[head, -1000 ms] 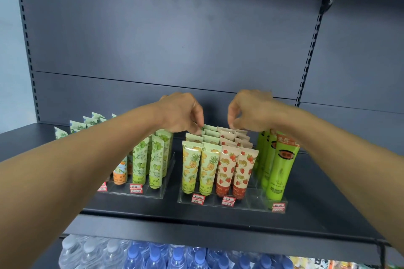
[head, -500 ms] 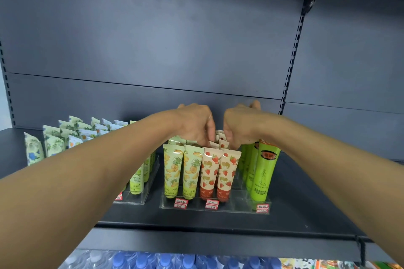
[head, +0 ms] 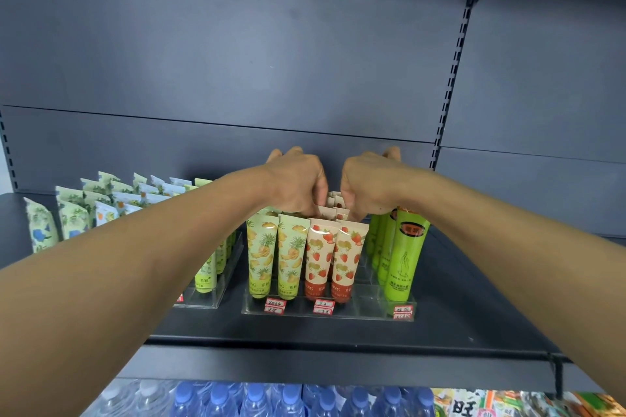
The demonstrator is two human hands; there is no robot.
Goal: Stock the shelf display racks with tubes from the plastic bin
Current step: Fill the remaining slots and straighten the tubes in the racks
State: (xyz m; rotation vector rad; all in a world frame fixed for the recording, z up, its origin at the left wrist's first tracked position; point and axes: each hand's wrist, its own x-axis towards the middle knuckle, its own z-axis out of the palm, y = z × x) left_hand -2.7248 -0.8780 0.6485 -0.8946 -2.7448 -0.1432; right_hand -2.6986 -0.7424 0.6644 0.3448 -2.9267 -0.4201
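Observation:
A clear display rack [head: 367, 308] on the dark shelf holds rows of upright tubes: pineapple tubes [head: 276, 256] at left, strawberry tubes [head: 333, 257] in the middle, bright green tubes [head: 403, 254] at right. My left hand [head: 294, 184] and my right hand [head: 367, 184] meet over the strawberry rows, fingers curled down onto the flat crimped tops of the tubes behind the front pair. Each hand seems to pinch a tube top; the fingertips are partly hidden. The plastic bin is out of view.
A second clear rack [head: 206, 298] to the left carries pale green and flower-print tubes [head: 72, 215]. The dark shelf [head: 474, 315] has bare surface to the right of the racks. Water bottles [head: 257, 399] with blue caps stand on the shelf below.
Both hands came closer together and dropped onto the strawberry tube tops. The view has shifted, so the racks now sit slightly lower and more to the left.

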